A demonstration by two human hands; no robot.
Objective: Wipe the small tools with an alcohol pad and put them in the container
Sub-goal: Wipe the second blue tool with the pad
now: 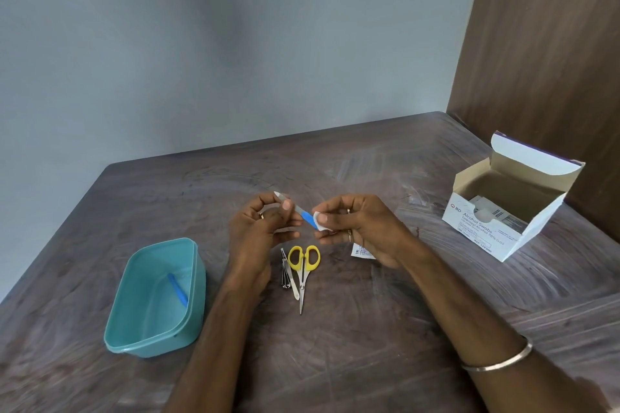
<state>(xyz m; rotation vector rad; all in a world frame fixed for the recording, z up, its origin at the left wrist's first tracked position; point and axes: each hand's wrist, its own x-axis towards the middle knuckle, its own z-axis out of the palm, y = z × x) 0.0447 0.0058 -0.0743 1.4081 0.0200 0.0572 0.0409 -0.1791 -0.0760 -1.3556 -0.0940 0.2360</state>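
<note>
My left hand [261, 228] pinches a small tool [300, 212] with a blue handle and a pale tip, held above the table. My right hand [362, 228] presses a white alcohol pad [318, 221] around the blue end of that tool. Below the hands lie yellow-handled scissors [303, 270], a metal nail clipper [285, 270] and a slim pale stick [292, 285], side by side. The teal container [134, 339] stands at the left with a blue tool [178, 288] lying inside it.
An open white box of alcohol swabs [503, 214] stands at the right near a brown panel [553, 60]. A torn pad wrapper [360, 251] lies under my right hand. The brown table [369, 329] ends at a grey wall behind.
</note>
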